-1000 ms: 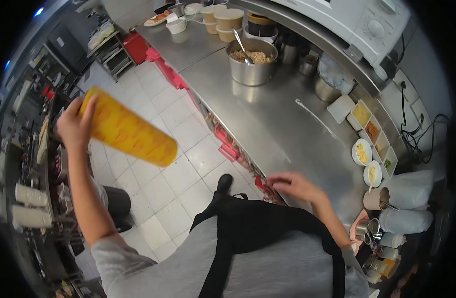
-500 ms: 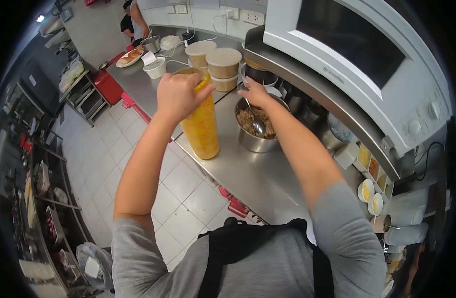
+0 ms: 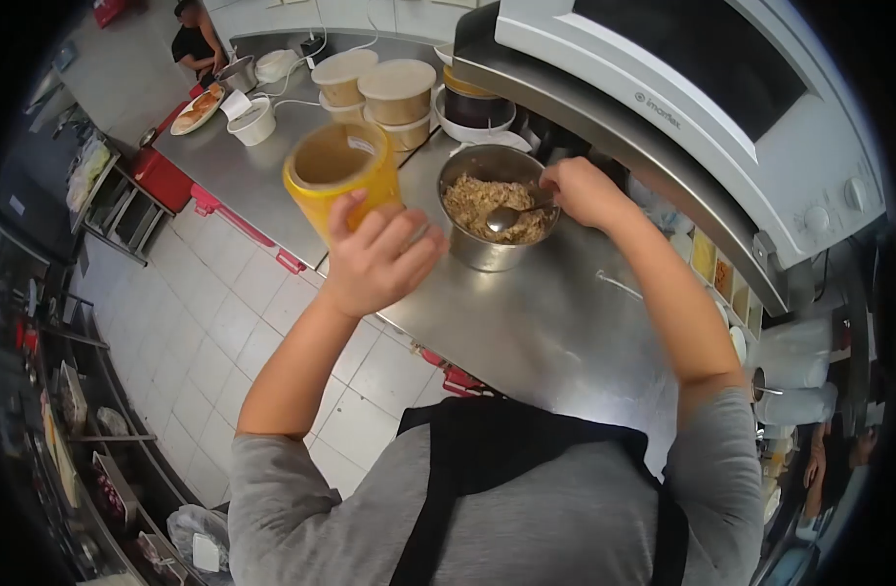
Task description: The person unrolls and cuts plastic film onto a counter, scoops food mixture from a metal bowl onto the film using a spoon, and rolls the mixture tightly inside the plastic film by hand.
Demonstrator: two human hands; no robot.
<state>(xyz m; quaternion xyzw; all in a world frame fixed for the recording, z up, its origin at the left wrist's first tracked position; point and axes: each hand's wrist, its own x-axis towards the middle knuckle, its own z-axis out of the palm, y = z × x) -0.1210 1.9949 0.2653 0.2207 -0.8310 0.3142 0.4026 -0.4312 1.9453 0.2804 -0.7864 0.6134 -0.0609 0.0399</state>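
Note:
A tall yellow container (image 3: pixel 365 202) with a wide open mouth stands on the steel counter at the left. My left hand (image 3: pixel 377 256) is right in front of it, fingers apart and loosely bent; whether a fingertip touches its wall I cannot tell. To the right is a steel pot (image 3: pixel 487 256) holding a brown, crumbly, minced-looking food (image 3: pixel 474 200). A metal spoon (image 3: pixel 503 218) rests its bowl on that food. My right hand (image 3: pixel 589 192) is closed round the spoon's handle at the pot's right rim.
Lidded tubs (image 3: pixel 397 83) are stacked behind the pot, near a dark pot with a yellow band (image 3: pixel 477 105). A white microwave (image 3: pixel 653 107) sits on a steel shelf (image 3: pixel 604 127) at the right. Farther back are a white tub (image 3: pixel 251 125), a plate of food (image 3: pixel 196 112) and another person (image 3: pixel 196 44).
My left hand has let go of the yellow container's rim and come down in front of it. My right hand has moved to the pot's right side, swinging the spoon handle rightward. The view has shifted.

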